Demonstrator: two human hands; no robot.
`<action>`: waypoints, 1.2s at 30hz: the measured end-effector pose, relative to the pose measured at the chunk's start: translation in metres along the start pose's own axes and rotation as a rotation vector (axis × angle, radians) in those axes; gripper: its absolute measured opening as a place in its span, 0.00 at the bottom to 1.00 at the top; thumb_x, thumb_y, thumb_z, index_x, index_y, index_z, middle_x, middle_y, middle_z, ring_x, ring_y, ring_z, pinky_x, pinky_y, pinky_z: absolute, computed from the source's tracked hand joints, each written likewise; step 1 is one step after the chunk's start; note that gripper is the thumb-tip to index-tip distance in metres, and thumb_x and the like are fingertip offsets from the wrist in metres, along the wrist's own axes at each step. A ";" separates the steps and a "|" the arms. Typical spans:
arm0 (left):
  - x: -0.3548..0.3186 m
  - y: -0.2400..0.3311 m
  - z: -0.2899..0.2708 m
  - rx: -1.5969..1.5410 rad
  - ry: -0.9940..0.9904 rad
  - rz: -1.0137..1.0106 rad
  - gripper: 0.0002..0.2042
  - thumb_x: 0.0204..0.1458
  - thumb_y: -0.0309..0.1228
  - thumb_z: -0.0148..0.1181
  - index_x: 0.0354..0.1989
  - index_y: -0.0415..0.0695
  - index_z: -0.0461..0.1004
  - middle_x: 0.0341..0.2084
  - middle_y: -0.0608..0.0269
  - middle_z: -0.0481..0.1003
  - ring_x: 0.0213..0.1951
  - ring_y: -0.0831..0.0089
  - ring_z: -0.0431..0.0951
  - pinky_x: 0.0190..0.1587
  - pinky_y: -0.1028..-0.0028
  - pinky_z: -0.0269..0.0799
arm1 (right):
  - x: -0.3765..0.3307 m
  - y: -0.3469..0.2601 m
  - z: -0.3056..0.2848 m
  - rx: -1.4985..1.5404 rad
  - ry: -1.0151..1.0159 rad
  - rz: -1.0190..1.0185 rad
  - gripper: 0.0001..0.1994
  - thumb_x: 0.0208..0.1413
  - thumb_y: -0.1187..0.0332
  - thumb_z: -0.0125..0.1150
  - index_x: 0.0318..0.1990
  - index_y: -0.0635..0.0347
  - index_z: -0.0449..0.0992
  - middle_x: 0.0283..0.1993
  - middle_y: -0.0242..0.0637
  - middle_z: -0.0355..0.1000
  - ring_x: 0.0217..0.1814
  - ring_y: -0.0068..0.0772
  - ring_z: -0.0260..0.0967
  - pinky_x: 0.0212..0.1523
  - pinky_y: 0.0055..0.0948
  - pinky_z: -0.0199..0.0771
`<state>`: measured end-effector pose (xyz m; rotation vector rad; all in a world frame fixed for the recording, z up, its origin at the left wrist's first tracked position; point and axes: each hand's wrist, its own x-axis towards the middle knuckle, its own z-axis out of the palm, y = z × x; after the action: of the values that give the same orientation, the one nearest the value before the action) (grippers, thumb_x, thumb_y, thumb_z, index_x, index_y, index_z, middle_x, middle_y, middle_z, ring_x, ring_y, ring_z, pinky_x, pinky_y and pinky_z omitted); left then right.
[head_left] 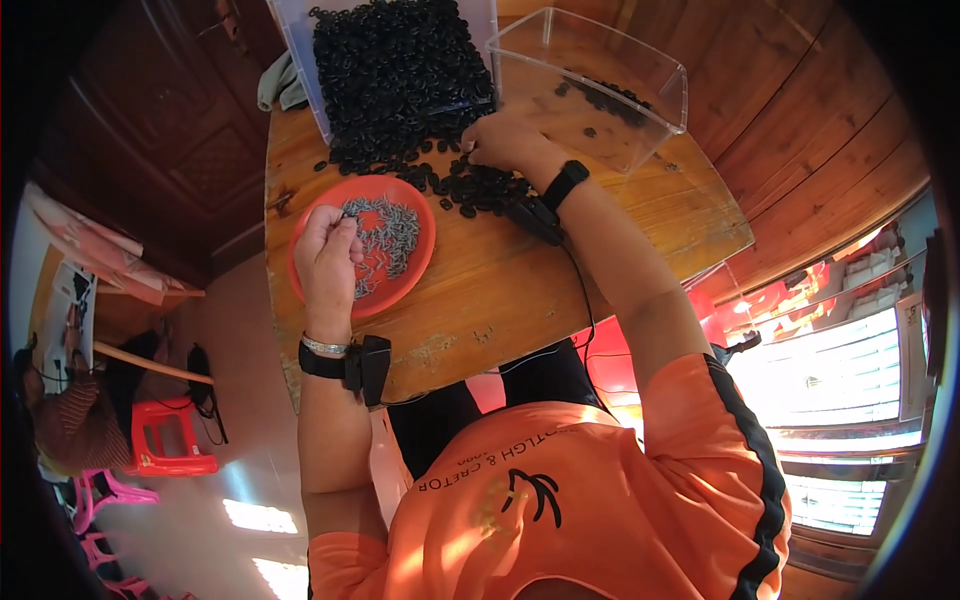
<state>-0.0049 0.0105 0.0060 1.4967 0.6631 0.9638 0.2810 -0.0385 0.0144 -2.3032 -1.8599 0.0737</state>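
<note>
While the person leans over the wooden table (560,270), the left hand (326,250) sits above the near rim of an orange plate (310,225), fingers curled together in a loose fist with the fingertips closed on something at the plate's edge. What they pinch is too small to make out. The plate carries a pile of small grey metal pieces (388,235), spread across its middle.

The right hand (505,140) is further out on the table, fingers bent down and pressed into a scatter of small black rings (475,185). Whether any ring is actually held between the fingers cannot be told. The loose rings lie on the table between the plate and the two containers behind.

A clear bin (300,40) at the far edge is heaped with the same black rings (400,60), spilling toward the table. Beside it, just right of the right hand, stands a clear plastic tub (660,100) tilted toward the person, with a few black rings in its bottom.

Each wrist wears a black band with a small black device (368,368); a thin cable runs from the right wrist toward the body.
</note>
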 end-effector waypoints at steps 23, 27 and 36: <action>0.001 -0.002 0.000 0.036 0.002 0.024 0.05 0.52 0.23 0.49 0.25 0.40 0.67 0.16 0.70 0.65 0.19 0.84 0.64 0.21 0.82 0.61 | 0.010 -0.012 0.015 0.009 0.104 -0.014 0.10 0.43 0.69 0.58 0.35 0.57 0.74 0.29 0.46 0.72 0.36 0.46 0.71 0.38 0.38 0.70; 0.000 -0.003 -0.002 0.036 -0.039 0.028 0.05 0.54 0.26 0.47 0.29 0.41 0.68 0.17 0.72 0.66 0.20 0.85 0.65 0.23 0.84 0.60 | 0.001 -0.024 0.010 0.512 0.137 -0.066 0.11 0.45 0.73 0.60 0.39 0.58 0.75 0.29 0.39 0.73 0.33 0.33 0.72 0.35 0.29 0.71; -0.008 0.008 0.000 -0.077 -0.035 -0.029 0.05 0.54 0.27 0.48 0.28 0.42 0.67 0.17 0.70 0.68 0.20 0.84 0.66 0.24 0.84 0.61 | -0.031 -0.076 0.000 1.612 -0.122 -0.229 0.11 0.52 0.75 0.60 0.44 0.61 0.74 0.33 0.29 0.72 0.30 0.18 0.69 0.34 0.18 0.70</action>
<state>-0.0101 0.0028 0.0123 1.4292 0.6141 0.9290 0.2010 -0.0536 0.0254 -0.9330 -1.1522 1.1649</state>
